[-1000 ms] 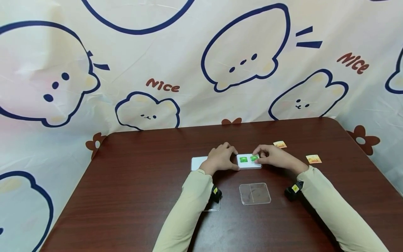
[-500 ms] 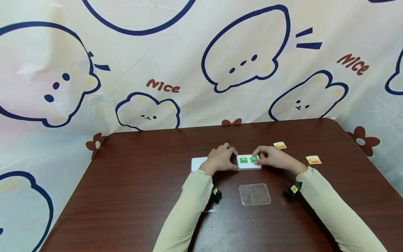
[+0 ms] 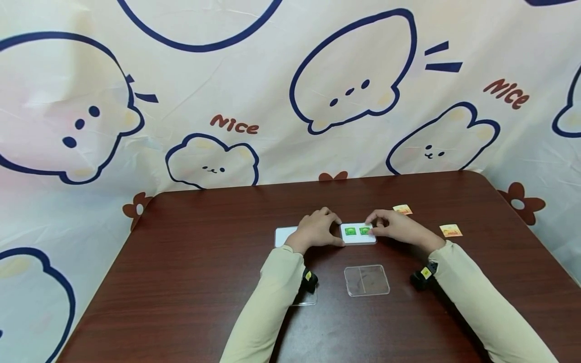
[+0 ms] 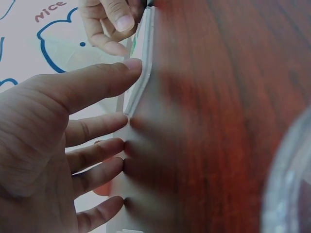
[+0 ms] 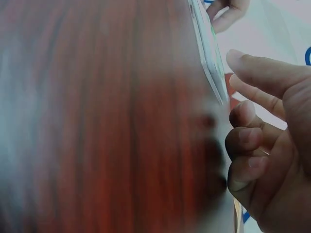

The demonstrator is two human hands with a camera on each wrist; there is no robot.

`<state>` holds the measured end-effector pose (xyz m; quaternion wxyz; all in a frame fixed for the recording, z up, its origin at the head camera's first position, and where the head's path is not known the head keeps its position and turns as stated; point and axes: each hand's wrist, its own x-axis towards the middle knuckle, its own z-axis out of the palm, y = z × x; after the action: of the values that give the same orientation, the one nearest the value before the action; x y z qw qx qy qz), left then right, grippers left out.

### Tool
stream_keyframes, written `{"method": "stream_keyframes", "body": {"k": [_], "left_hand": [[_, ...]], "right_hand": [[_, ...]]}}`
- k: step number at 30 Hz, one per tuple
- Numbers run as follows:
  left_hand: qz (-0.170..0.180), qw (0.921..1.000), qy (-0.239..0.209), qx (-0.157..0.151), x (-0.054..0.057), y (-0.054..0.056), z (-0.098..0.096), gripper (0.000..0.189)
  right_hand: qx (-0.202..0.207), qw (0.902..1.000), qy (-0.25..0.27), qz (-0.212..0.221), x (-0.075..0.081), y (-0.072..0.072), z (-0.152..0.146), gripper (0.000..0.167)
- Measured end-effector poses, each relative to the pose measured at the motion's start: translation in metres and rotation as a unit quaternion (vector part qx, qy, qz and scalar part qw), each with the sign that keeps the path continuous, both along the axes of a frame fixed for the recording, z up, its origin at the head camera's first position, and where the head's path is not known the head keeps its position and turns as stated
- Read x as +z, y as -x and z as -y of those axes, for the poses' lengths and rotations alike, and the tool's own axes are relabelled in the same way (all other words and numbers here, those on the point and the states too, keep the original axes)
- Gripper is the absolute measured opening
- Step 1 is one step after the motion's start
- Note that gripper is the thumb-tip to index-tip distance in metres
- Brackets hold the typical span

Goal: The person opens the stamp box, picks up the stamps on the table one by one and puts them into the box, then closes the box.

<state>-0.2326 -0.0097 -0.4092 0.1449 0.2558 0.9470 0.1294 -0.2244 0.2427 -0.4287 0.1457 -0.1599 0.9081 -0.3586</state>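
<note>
A flat white case (image 3: 346, 242) lies on the table with two small green pictures on it, a left one (image 3: 350, 231) and a right one (image 3: 364, 231). My left hand (image 3: 316, 229) holds the case's left end, thumb at the near edge and index finger at the far corner; its other fingertips rest on the table. Over the case's right end, my right hand (image 3: 396, 227) has thumb and index finger at the edges of the right green picture, its remaining fingers curled. The left wrist view shows the thumb against the side of the case (image 4: 146, 73).
A second white case (image 3: 283, 235) is partly behind my left hand. Nearer me lie a clear plastic lid (image 3: 374, 280) and another clear lid (image 3: 306, 297), partly under my left forearm. Two orange-and-white paper pieces, one far (image 3: 403, 209) and one right (image 3: 451, 230), lie on the table.
Both hands stay in place at the white case, and the pictures on it look unmoved. The whole head view shifts very slightly.
</note>
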Motion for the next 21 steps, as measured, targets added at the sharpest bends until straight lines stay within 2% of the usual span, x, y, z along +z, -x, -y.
{"method": "stream_keyframes", "body": {"k": [7, 12, 18, 21], "left_hand": [[0.025, 0.9991, -0.035, 0.008, 0.006, -0.001, 0.005, 0.055], [0.023, 0.9968, -0.073, 0.020, 0.010, 0.000, 0.013, 0.050], [0.030, 0.9869, -0.154, 0.039, 0.016, 0.002, 0.035, 0.044], [0.031, 0.9830, -0.174, 0.052, 0.017, 0.003, 0.050, 0.044]], "right_hand": [[-0.027, 0.9987, -0.029, -0.032, 0.006, -0.001, -0.019, 0.026], [-0.042, 0.9978, -0.040, -0.032, 0.010, -0.003, -0.030, 0.030], [-0.056, 0.9965, -0.044, -0.043, 0.014, -0.005, -0.040, 0.029], [-0.059, 0.9962, -0.049, -0.042, 0.016, -0.006, -0.042, 0.030]]}}
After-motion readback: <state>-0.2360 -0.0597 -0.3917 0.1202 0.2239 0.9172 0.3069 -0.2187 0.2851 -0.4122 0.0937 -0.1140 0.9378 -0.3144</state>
